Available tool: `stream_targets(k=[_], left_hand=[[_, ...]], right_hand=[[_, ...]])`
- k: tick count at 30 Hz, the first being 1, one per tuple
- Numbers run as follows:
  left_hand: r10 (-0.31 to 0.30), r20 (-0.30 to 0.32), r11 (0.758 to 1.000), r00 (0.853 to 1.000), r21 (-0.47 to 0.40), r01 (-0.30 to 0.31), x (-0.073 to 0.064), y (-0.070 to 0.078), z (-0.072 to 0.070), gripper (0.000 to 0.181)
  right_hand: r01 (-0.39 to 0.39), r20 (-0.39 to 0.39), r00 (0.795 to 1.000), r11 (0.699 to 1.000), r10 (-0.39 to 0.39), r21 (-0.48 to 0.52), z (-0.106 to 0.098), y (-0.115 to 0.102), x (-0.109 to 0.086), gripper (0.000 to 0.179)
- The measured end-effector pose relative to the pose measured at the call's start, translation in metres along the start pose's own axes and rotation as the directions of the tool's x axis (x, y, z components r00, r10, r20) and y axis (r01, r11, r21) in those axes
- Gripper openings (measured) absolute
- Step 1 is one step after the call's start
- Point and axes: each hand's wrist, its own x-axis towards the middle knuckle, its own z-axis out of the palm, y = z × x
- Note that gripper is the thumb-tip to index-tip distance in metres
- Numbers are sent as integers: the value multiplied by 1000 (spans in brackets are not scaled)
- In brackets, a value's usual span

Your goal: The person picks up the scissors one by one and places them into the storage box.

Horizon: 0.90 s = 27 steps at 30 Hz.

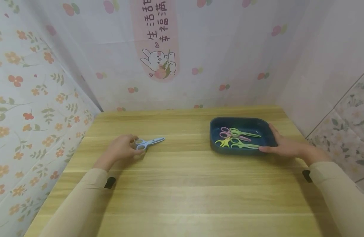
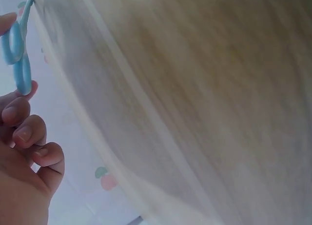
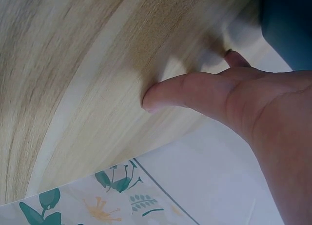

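Observation:
My left hand pinches the handle loops of light blue scissors, whose closed tip points right, over the left of the table. In the left wrist view these blue scissors show at the upper left, with a fingertip at one loop and the remaining fingers curled below. At the right end of a dark blue tray, my right hand has thumb and fingers spread about the corner. The right wrist view has these fingers straight, tips apart from the tray. Several scissors lie inside, pink, green and yellow.
Everything stands on a wooden table. A white curtain with a fruit pattern hangs behind its far edge. Flowered cloth borders the left side, and another patterned cloth the right.

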Motion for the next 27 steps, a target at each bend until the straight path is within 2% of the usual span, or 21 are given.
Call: stream_targets(k=[8,14,19,27], left_hand=[[-35,-51,991,998,-134,28,-2,5,-6,74],[-42,-101,980,994,-199,21,-2,5,-8,70],[-47,-118,970,992,-242,17,-4,8,-10,70],[-61,-124,942,990,-334,17,-5,17,-17,66]], right_hand=[[-7,7,1000,1000,7,11,1,2,0,130],[-5,3,1000,1000,5,24,0,3,1,131],[-9,-5,1000,1000,9,14,0,2,2,131],[0,18,1000,998,-1,67,0,1,0,130]])
